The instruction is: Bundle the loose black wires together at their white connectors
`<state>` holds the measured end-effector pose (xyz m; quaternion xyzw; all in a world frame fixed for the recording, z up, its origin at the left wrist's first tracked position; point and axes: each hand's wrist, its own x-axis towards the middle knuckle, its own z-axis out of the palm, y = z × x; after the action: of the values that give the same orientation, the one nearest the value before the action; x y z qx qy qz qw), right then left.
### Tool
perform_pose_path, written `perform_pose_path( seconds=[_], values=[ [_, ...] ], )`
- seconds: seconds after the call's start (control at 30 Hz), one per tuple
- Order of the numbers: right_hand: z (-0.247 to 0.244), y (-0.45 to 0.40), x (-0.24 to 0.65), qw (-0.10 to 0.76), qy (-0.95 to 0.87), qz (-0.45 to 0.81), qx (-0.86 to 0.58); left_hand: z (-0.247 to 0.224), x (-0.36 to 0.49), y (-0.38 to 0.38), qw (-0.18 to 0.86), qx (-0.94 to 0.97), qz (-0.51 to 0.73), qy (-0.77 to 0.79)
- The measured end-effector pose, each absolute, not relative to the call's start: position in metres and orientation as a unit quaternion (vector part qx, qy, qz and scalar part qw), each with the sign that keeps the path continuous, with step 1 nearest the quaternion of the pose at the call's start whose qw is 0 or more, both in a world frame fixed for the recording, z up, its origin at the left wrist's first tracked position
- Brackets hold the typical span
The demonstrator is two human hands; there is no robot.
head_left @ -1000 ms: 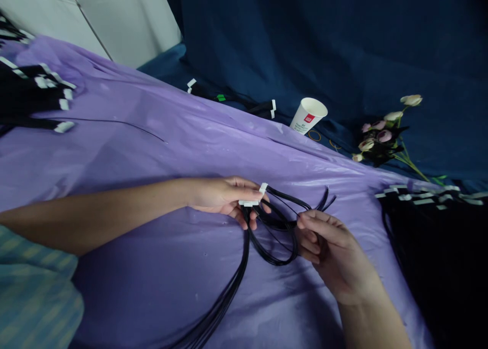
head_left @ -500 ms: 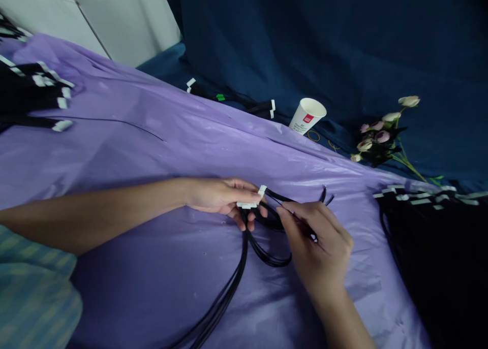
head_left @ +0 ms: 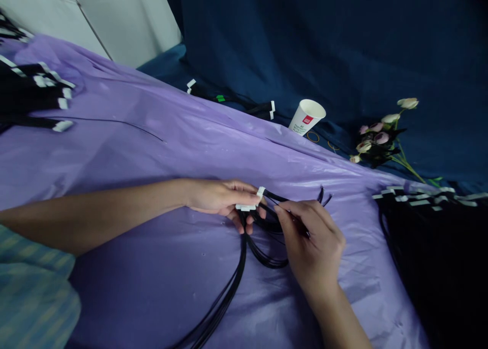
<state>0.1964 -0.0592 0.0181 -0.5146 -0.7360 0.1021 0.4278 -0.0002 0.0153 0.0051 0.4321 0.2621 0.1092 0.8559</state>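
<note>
My left hand [head_left: 229,199] is closed around white plastic connectors [head_left: 247,207], thumb on top and fingers curled beneath. Black wires [head_left: 240,257] run from these connectors, hanging down in a bundle toward the lower edge and looping to the right. Just to the right, my right hand [head_left: 314,237] pinches a thin black wire [head_left: 271,198] between thumb and forefinger, close to the connectors. Whether that wire's tip is in a connector I cannot tell. Loose wire ends [head_left: 323,194] stick out beyond the right hand's knuckles.
A purple cloth [head_left: 152,273] covers the work surface. Piles of black wires with white connectors lie at the left [head_left: 34,95] and at the right [head_left: 434,247]. Along the back edge are another harness [head_left: 244,102], a paper cup [head_left: 307,118] and artificial flowers [head_left: 381,135].
My right hand has moved slightly left, toward the connectors, still pinching the wire. My left hand has stayed nearly in place with its hold.
</note>
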Motion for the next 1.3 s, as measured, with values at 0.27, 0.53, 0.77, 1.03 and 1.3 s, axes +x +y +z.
perform_pose_path(
  seconds=[0.27, 0.53, 0.77, 1.03, 1.3],
  values=[
    [0.018, -0.055, 0.220, 0.417, -0.714, 0.027, -0.562, 0.005, -0.004, 0.022, 0.872, 0.382, 0.115, 0.283],
    [0.020, -0.057, 0.222, 0.404, -0.708, -0.074, -0.574, 0.006, 0.001, 0.025, 0.884, 0.298, 0.167, 0.318],
    [0.021, -0.068, 0.207, 0.403, -0.745, -0.038, -0.530, 0.001, 0.000, 0.027, 0.888, 0.302, 0.193, 0.290],
    [0.015, -0.070, 0.199, 0.395, -0.756, 0.046, -0.520, 0.001, -0.001, 0.028, 0.889, 0.315, 0.181, 0.279],
    [0.010, -0.061, 0.202, 0.391, -0.741, 0.112, -0.535, -0.001, -0.002, 0.028, 0.892, 0.334, 0.169, 0.252]
  ],
)
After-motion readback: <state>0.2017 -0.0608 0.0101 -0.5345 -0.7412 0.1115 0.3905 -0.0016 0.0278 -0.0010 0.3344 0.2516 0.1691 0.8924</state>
